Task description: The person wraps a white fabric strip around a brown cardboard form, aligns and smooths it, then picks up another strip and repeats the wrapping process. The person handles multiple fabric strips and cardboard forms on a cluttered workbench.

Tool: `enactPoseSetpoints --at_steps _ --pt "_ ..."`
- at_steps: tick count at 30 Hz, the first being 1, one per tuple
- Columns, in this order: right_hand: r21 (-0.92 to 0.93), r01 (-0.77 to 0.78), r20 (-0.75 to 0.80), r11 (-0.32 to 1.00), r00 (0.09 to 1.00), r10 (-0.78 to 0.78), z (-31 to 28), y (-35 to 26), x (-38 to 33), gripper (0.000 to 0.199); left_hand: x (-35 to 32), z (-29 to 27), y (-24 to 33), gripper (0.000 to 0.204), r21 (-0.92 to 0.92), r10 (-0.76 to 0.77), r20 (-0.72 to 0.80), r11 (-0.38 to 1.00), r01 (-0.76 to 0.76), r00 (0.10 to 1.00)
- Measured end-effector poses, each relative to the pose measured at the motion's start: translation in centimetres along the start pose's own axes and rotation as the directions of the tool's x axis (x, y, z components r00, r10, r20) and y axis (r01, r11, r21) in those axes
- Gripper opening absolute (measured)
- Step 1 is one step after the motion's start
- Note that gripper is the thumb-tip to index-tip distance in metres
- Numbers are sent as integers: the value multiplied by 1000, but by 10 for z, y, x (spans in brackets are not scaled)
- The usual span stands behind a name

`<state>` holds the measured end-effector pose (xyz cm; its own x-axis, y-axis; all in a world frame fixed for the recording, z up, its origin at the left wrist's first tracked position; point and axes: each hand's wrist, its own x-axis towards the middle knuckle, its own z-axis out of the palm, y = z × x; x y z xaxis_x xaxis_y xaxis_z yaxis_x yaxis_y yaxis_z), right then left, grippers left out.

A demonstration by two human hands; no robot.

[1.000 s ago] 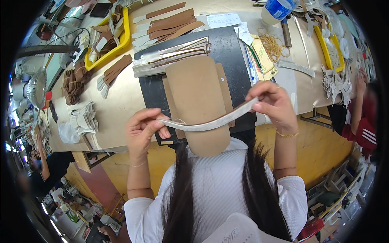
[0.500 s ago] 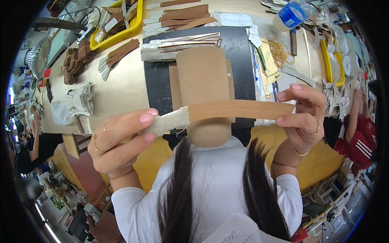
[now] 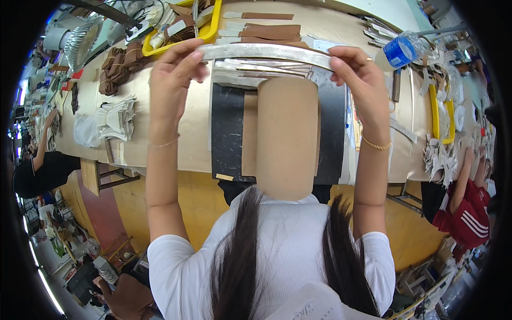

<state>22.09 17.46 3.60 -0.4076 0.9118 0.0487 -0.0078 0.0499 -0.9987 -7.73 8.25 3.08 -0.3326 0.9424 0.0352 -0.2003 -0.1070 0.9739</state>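
Observation:
A long, slightly curved leather-like strip (image 3: 266, 52) is stretched between my hands above the far part of the black mat (image 3: 226, 122), its whitish side showing. My left hand (image 3: 177, 72) pinches its left end between thumb and fingers. At the other end, my right hand (image 3: 358, 74) has thumb and fingers closed on the strip. Just below it, a stack of similar pale strips (image 3: 234, 77) lies on the mat. Nearer to me is a tan rounded block (image 3: 287, 138) with flat brown board (image 3: 249, 133) under it.
Brown strips with pale ends (image 3: 269, 32) lie behind the mat. Bundled brown pieces (image 3: 113, 66), white cut pieces (image 3: 116, 118) and a yellow tray (image 3: 214, 24) are left. A bottle (image 3: 399, 52), metal ruler (image 3: 404, 129) and yellow bin (image 3: 436, 114) are right. Other people work at both sides.
Both hands have moved away from me over the table, carrying the strip to the stack. The strip's brown face showed before; now its whitish side does.

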Motion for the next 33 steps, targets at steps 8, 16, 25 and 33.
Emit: enactPoseSetpoints --at_steps 8,16,25,33 --pt "-197 -98 48 976 993 109 3 64 11 23 5 -25 -48 26 300 -133 -45 943 140 990" --pt "-532 -132 -345 837 936 -72 -84 79 -42 17 -4 -86 -58 28 639 47 -238 760 120 970" --pt "-953 -216 -280 212 896 -346 -188 116 -120 15 11 -211 -114 51 905 210 -305 368 214 929" --pt "-960 -192 -273 205 806 -525 -185 141 -143 9 16 -215 -127 44 946 150 -246 250 204 958"
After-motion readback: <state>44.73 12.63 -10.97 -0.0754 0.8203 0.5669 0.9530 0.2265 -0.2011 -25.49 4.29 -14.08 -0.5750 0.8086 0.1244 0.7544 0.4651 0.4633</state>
